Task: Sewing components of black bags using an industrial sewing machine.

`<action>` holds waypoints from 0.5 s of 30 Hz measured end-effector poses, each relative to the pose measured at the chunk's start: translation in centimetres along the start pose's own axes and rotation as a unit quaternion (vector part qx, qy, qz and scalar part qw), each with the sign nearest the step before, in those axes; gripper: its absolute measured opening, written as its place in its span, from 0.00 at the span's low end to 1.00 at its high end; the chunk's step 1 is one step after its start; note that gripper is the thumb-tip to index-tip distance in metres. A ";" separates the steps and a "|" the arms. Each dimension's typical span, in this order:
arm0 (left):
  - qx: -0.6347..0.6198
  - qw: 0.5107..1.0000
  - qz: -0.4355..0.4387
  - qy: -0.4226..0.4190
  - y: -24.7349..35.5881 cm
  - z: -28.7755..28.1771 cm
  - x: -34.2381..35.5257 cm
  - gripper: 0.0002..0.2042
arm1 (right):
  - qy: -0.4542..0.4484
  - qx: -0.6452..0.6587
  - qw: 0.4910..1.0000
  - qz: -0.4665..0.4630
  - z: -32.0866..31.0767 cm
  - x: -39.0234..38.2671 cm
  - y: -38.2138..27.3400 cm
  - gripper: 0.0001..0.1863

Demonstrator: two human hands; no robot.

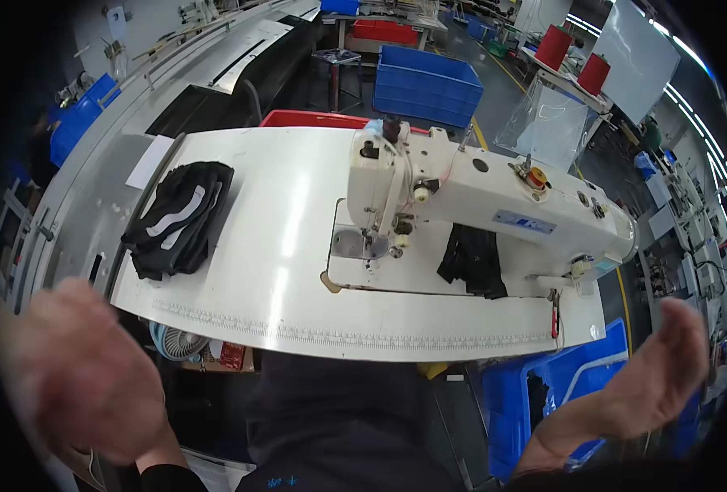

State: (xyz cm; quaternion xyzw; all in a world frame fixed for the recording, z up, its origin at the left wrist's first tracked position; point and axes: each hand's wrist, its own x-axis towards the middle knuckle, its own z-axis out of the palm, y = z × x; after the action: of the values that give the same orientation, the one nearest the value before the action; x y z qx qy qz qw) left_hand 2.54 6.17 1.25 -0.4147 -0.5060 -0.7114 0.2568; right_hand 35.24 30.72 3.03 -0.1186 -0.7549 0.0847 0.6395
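Both my hands are raised off the table, apart from everything on it. My left hand, smeared by motion, hovers past the table's left front corner; its fingers cannot be made out. At the right, beyond the front corner, my right hand is held up with fingers stretched and nothing in it. A white sewing machine stands on the white table. Folded black garments with white stripes lie stacked at the table's left. Another black fabric piece rests under the machine's arm.
Red-handled thread snips lie at the right front edge. A blue bin stands below right, a small fan below left. Behind are a red tray, a blue crate and red thread cones.
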 end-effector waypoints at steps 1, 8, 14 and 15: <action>-0.097 0.968 0.062 -0.223 -2.0 4.6 -0.5 0.18 | -0.008 -0.007 1.000 0.026 0.5 -1.0 1.9 0.13; 0.621 0.697 0.099 -0.345 -17.1 -0.7 -3.8 0.25 | -0.190 0.006 0.933 0.307 6.9 -16.5 6.0 0.08; 0.672 0.676 -0.031 -0.299 -23.6 -11.8 -6.6 0.30 | -0.255 -0.068 0.955 0.138 9.4 -20.9 6.7 0.11; 0.667 0.674 -0.055 -0.311 -23.7 -13.2 -6.5 0.29 | -0.264 -0.068 0.952 0.138 10.4 -21.0 6.3 0.11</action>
State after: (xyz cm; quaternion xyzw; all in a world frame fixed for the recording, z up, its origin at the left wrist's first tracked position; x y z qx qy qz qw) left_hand -16.95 1.95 -18.21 -0.3016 -0.9188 -0.0272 0.2531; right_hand 28.67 30.91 -20.35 -0.2380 -0.8771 0.1486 0.3898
